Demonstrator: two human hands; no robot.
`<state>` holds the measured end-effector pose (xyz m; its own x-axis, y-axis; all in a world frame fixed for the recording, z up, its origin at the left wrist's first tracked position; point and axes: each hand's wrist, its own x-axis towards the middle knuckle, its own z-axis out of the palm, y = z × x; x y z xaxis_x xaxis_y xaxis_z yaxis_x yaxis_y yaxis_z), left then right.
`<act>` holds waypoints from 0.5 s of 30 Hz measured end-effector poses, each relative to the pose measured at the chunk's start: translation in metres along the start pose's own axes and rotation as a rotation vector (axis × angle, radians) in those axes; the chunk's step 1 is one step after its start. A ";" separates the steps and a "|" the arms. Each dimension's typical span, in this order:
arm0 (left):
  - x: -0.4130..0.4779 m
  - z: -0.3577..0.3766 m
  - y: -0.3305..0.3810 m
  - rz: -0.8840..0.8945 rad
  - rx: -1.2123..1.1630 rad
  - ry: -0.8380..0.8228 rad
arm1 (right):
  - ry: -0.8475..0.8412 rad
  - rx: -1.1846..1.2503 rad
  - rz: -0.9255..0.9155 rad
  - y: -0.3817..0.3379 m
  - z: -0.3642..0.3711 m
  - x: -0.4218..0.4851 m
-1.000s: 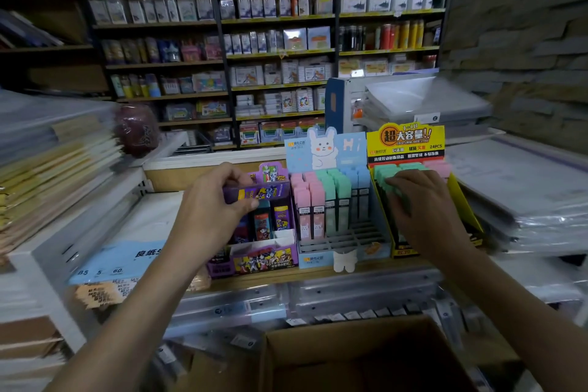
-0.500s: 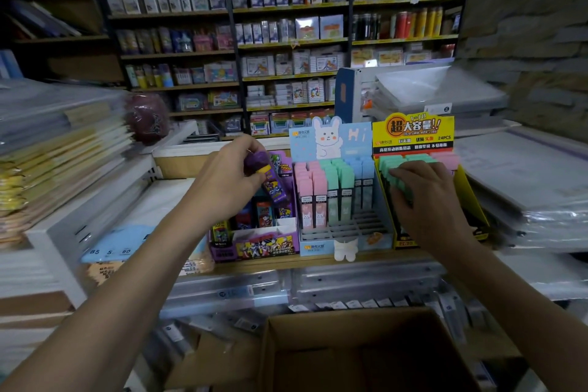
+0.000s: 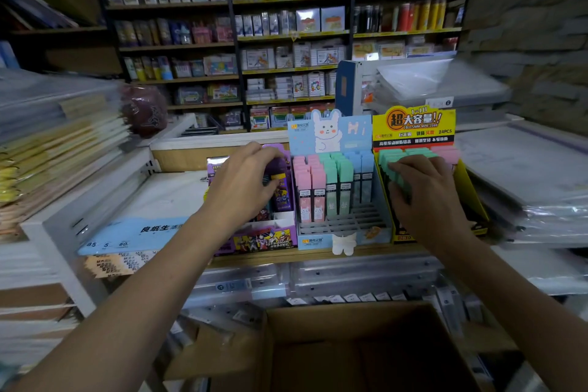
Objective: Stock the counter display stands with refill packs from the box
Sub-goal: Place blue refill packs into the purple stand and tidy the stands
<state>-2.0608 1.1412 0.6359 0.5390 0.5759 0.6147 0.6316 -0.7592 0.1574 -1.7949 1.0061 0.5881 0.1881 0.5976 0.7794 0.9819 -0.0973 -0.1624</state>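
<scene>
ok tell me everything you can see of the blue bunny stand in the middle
Light blue cardboard-looking stand, upright on the wooden counter between a purple stand and a yellow stand. Backboard shows a white bunny and "Hi". Its grid holds upright pink, mint and blue packs at the back; front slots empty. Small white piece at its front.

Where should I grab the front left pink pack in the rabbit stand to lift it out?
Grip the pink pack by its top end, from above and in front: it stands upright in the rabbit stand, hemmed at both sides and behind.
</scene>
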 end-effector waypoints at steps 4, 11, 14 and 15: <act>-0.005 0.010 -0.003 0.012 0.044 0.019 | 0.003 -0.002 -0.004 0.001 0.001 0.000; -0.011 0.021 -0.001 0.045 0.114 0.044 | 0.012 -0.006 -0.006 0.001 0.002 -0.001; -0.014 0.023 -0.001 0.061 0.150 0.059 | 0.013 -0.005 -0.006 0.001 0.002 -0.001; -0.015 0.024 -0.001 0.067 0.162 0.060 | 0.013 -0.004 -0.006 0.001 0.002 -0.002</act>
<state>-2.0564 1.1405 0.6078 0.5516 0.5033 0.6651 0.6797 -0.7334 -0.0086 -1.7945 1.0065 0.5857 0.1825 0.5877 0.7883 0.9831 -0.0969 -0.1553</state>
